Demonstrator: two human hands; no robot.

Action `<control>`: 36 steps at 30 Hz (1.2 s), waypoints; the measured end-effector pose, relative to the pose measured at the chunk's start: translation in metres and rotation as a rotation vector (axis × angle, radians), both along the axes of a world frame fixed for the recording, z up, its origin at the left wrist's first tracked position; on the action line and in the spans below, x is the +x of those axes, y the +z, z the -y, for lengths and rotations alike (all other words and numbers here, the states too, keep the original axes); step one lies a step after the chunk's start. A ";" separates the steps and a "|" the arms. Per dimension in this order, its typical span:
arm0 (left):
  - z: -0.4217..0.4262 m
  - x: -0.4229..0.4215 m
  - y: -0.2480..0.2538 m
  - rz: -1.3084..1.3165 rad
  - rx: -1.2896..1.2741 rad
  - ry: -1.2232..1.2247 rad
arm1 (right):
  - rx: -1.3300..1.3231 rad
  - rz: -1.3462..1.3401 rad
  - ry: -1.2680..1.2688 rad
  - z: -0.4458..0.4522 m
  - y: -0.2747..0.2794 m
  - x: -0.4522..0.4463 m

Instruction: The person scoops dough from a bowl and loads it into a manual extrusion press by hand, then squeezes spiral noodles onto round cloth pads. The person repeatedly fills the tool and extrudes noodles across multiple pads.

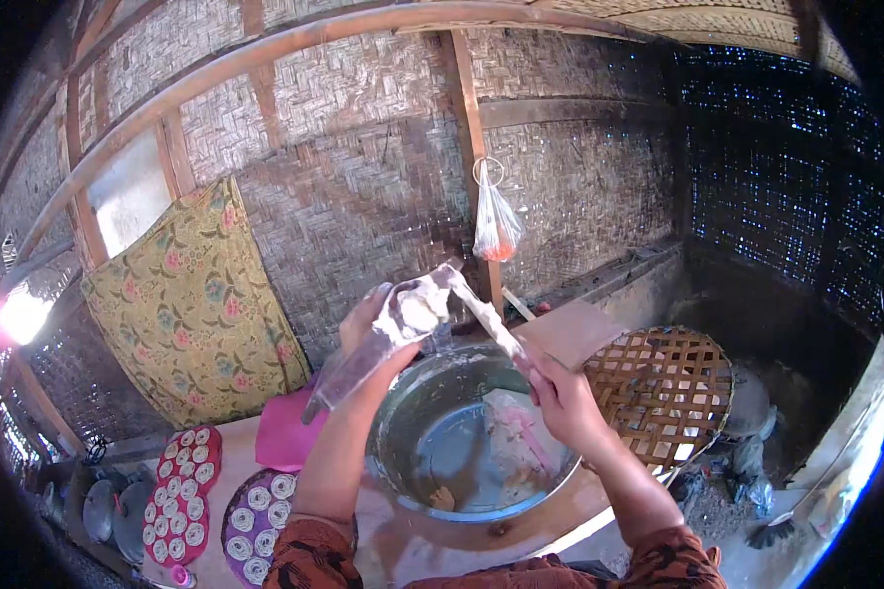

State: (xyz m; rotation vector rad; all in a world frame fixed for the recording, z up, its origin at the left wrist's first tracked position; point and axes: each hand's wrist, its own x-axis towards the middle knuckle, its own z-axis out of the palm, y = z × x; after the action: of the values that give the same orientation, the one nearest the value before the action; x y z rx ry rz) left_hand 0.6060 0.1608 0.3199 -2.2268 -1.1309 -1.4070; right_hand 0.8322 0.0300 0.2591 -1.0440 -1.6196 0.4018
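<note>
My left hand [365, 319] is wrapped round a flat, translucent holder [359, 368] with a lump of whitish dough [420, 310] on its upper part. In my right hand [558, 393] is a long stick [491, 322] coated with white paste, its far tip touching the top of the holder beside the dough. Both are raised over a large round basin [442, 461]. Inside the basin lie a crumpled plastic bag [521, 442] with something pink and a small brownish lump [442, 499].
Trays of white coils, one red [182, 491] and one purple [257, 515], stand at left near a pink cloth [290, 432]. A woven bamboo tray [658, 393] and a flat board [572, 334] are at right. A plastic bag [496, 226] hangs from the post.
</note>
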 end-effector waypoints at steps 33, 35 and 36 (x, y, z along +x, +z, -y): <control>0.130 -0.191 -0.143 0.486 -0.384 -0.258 | -0.574 -0.753 0.627 0.037 -0.064 -0.157; 0.158 -0.196 -0.128 0.471 -0.628 -0.433 | -0.310 -0.521 0.507 0.034 -0.051 -0.177; 0.171 -0.205 -0.120 0.461 -0.742 -0.503 | -0.207 -0.362 0.478 0.036 -0.045 -0.185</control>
State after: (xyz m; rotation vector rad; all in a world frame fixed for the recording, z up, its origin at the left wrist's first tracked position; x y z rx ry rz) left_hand 0.4013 -0.0106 0.1996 -2.9396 -1.4908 -2.0312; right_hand 0.6471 -0.0059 0.2143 -0.6700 -1.5049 1.0360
